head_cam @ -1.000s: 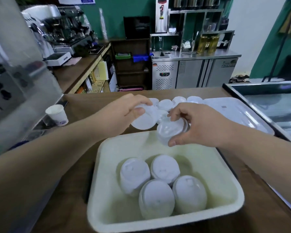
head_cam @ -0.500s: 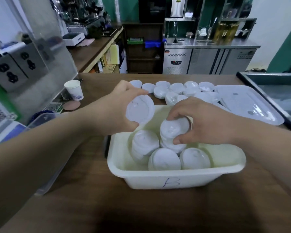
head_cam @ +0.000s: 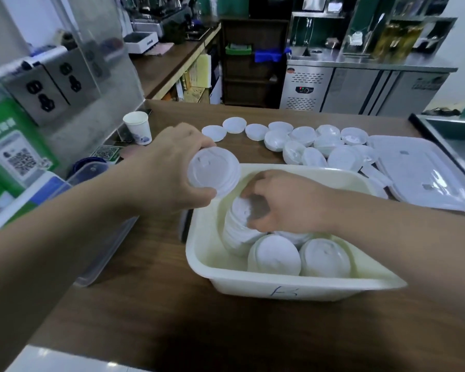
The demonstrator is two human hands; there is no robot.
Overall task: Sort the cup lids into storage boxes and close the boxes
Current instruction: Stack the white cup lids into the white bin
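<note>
**lidwatcher:** Fingers (head_cam: 199, 193) of the left hand (head_cam: 169, 167) are wrapped around a single white cup lid (head_cam: 214, 171), thumb under the rim, holding it up just above the back-left corner of the box. The right hand (head_cam: 285, 202) is down inside the box, fingertips closed on the top of a tilted stack of lids (head_cam: 239, 229).

**beanbar_22:** Which box, the cream one?

**lidwatcher:** Yep, the cream storage box (head_cam: 279, 285) with a handwritten letter on its front wall. It's open. There are more lid stacks inside, two of them (head_cam: 275, 255) (head_cam: 325, 257) up against the near wall.

**beanbar_22:** And the rest of the lids?

**lidwatcher:** A loose pile of lids (head_cam: 306, 143) sits on the brown counter (head_cam: 145, 291) just behind the box. The clear box cover (head_cam: 419, 173) lies flat to the right of them, not on the box.

**beanbar_22:** Anything else around?

**lidwatcher:** A paper cup (head_cam: 138, 127) stands at the far left, and a clear container (head_cam: 97, 216) sits half hidden under the left forearm. A steel fridge unit (head_cam: 360, 89) is in the back.
</note>
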